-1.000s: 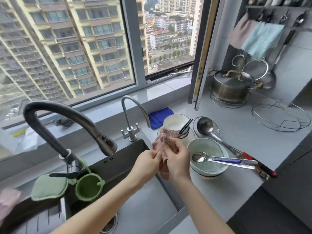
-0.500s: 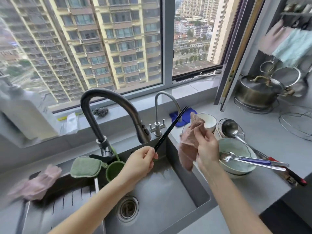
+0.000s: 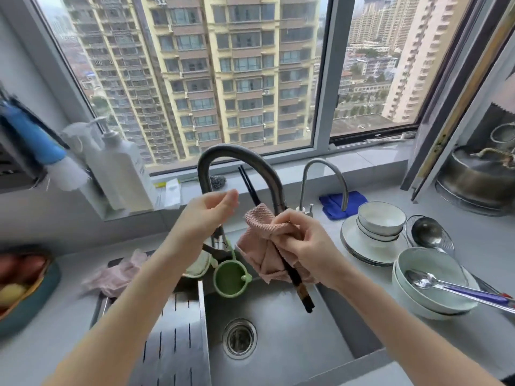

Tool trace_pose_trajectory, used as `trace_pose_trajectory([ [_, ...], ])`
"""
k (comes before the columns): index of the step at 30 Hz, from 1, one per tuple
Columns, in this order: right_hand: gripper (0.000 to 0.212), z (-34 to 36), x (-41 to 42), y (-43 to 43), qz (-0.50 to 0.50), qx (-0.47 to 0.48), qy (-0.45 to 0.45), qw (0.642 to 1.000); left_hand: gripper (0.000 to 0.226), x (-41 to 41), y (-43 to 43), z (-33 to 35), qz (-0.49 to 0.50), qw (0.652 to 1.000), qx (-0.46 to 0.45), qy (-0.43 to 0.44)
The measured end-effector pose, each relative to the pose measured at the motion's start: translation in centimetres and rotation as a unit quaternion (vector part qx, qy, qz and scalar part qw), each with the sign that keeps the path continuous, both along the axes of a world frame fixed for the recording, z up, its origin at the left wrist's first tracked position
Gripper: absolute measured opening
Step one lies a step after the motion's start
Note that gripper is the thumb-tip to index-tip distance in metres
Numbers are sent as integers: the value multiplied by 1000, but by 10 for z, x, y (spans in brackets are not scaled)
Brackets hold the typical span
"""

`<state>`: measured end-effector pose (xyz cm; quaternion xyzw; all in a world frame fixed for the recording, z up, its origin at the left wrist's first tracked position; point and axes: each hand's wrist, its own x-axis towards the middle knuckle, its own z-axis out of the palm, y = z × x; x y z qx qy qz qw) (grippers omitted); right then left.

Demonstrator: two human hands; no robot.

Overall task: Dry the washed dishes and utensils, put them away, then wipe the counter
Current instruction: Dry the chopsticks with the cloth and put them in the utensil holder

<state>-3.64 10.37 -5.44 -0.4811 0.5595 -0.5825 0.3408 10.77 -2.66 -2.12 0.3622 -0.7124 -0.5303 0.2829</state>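
My right hand (image 3: 303,246) grips a pink cloth (image 3: 263,246) wrapped around a pair of black chopsticks (image 3: 299,291), held over the sink (image 3: 278,344). The chopsticks run diagonally, tips up by the faucet and thick ends down over the basin. My left hand (image 3: 207,211) hovers just left of the chopsticks, fingers loosely curled and holding nothing. On the counter to the right sit stacked white bowls on plates (image 3: 380,221), pale green bowls (image 3: 429,285) with a spoon (image 3: 434,282) lying in them, and a ladle (image 3: 426,234).
A tall dark faucet (image 3: 239,154) and a smaller tap (image 3: 323,168) stand behind the sink. A green cup (image 3: 231,280) and sponge hang by the faucet. Soap bottles (image 3: 122,168) stand left, a blue cloth (image 3: 337,203) and steel pot (image 3: 479,176) right. A pink rag (image 3: 117,271) lies left.
The chopsticks passed from my left hand into the cloth in my right hand. My left hand let go and rose beside them. My view swung left towards the sink.
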Motion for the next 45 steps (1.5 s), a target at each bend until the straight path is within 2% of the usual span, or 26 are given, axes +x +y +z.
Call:
trace_pose_trajectory([
  [2,23,10,17,-13,71,29,25,997,40,1,-10,-5,-25,993,86,83],
  [4,21,15,32,-28,119,42,34,991,22,8,-15,-4,13,970,164,180],
  [5,21,16,38,-35,128,47,40,990,22,15,-17,-4,34,959,193,206],
  [9,25,10,55,-49,156,63,77,983,27,53,-31,-2,74,959,202,184],
  [12,26,-5,69,-46,178,81,138,971,25,86,-49,0,120,941,227,219],
  [16,28,-14,83,-47,165,73,150,972,23,114,-56,-6,145,934,231,229],
  [18,28,-16,92,-54,164,73,133,975,21,119,-53,-13,146,933,216,248],
  [22,24,-13,110,-71,168,85,40,981,13,126,-45,-21,93,918,242,299],
  [25,19,-13,117,-78,188,99,36,977,11,135,-57,-22,151,914,239,290],
  [28,23,-22,112,-75,189,119,141,965,7,150,-71,-22,199,912,240,268],
  [30,22,-24,105,-76,150,123,175,965,9,158,-75,-23,198,916,234,257],
  [32,16,-12,101,-83,81,74,164,980,12,164,-82,-22,192,933,194,235],
  [35,13,21,115,-109,20,-27,139,990,11,169,-89,-14,145,974,97,147],
  [38,18,41,147,-147,4,-91,258,962,7,161,-86,-5,52,998,8,22],
  [40,17,42,168,-168,17,-100,307,946,3,157,-83,-2,21,1000,-16,-9],
  [43,26,50,182,-191,29,-82,251,964,11,162,-89,4,29,1000,-5,-11],
  [45,37,63,178,-205,-4,-88,208,974,8,172,-93,7,21,999,15,-25],
])
